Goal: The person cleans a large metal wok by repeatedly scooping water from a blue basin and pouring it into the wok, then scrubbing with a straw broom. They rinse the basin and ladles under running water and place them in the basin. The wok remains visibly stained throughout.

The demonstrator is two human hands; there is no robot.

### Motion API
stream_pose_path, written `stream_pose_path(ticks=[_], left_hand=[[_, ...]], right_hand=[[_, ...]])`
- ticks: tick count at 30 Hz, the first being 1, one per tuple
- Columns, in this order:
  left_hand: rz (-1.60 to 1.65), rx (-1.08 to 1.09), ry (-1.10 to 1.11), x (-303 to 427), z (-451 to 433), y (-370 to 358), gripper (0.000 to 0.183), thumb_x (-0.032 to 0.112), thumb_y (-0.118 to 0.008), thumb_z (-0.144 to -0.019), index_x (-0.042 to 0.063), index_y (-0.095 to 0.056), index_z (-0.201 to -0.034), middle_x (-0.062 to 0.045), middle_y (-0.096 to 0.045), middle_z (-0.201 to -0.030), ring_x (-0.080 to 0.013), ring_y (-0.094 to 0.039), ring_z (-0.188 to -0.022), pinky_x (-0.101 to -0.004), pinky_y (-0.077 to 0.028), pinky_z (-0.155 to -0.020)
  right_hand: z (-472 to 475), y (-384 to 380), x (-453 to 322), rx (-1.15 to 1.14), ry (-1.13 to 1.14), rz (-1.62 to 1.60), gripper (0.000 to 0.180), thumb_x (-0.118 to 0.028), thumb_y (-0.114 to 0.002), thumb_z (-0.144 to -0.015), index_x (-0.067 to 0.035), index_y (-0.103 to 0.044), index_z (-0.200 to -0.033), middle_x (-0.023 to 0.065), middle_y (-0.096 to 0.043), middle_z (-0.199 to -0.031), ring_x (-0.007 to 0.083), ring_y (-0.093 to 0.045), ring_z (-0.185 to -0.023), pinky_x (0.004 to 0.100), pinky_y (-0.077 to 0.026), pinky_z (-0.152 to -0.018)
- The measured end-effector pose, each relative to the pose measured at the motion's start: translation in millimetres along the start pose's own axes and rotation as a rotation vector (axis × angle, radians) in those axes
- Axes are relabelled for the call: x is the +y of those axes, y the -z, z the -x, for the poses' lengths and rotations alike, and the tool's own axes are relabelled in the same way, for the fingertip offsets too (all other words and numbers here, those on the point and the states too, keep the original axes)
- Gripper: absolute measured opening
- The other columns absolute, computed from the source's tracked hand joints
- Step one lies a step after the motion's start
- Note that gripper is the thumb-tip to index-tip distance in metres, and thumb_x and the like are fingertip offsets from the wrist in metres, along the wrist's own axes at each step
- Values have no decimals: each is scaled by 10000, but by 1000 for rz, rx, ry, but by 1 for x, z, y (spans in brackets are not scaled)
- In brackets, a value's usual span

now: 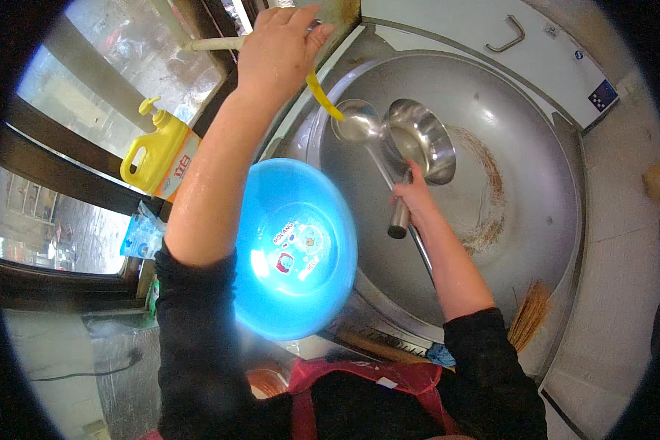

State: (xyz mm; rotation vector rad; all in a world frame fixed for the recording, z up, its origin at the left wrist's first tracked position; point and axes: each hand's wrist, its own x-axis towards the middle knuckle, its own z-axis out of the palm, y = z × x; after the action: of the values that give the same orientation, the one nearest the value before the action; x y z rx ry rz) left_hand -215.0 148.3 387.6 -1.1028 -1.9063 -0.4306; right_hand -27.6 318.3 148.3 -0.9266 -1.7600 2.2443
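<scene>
At the top, my left hand (280,49) is closed over a tap at the end of a pale pipe (212,44); the fingers hide most of the tap. A yellow hose (323,98) comes out below that hand and ends over the bowl of a long-handled metal ladle (357,122). My right hand (415,197) grips the thick handle (400,220) of a deep steel dipper (432,137). The ladle's thin shaft passes under the same hand. Both utensils are above a very large metal wok (528,181), with brown residue on its inside.
Left of the wok stands a blue plastic basin (297,209) with printed cartoons. A straw brush (529,316) leans at the wok's lower right edge. Beside the window are a yellow detergent jug (162,148) and a blue plastic packet (143,235). A blue cloth (440,355) lies near the front rim.
</scene>
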Motion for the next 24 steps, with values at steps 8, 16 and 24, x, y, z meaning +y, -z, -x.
stream_pose_path(ticks=[8,16,24], left_hand=[[-137,-363,443,1,-19,2,361,363,-601,-849,86,-626,-1079,-169,-643,-907,-329,-596,-877,-408,-485,-767],[369,411,376,-6,32,-22,518,141,-653,-771,35,-477,-1247,-188,-521,-1205,-328,-506,-1088,-427,-394,-909],[1244,-192,1255,24,122,-88,493,101,-642,-806,-3,-448,-1247,-112,-568,-1134,-192,-562,-948,-311,-455,-821]], right_hand=[[-20,-22,12,49,45,180,806,44,-585,-626,-146,-361,-1376,172,-529,-1049,264,-567,-855,346,-476,-731],[-45,-35,12,108,168,303,792,20,-605,-616,-118,-383,-1363,180,-540,-1095,278,-580,-889,353,-478,-754],[-55,-39,10,116,130,232,764,4,-636,-644,-115,-393,-1358,191,-545,-1108,267,-586,-878,356,-481,-766]])
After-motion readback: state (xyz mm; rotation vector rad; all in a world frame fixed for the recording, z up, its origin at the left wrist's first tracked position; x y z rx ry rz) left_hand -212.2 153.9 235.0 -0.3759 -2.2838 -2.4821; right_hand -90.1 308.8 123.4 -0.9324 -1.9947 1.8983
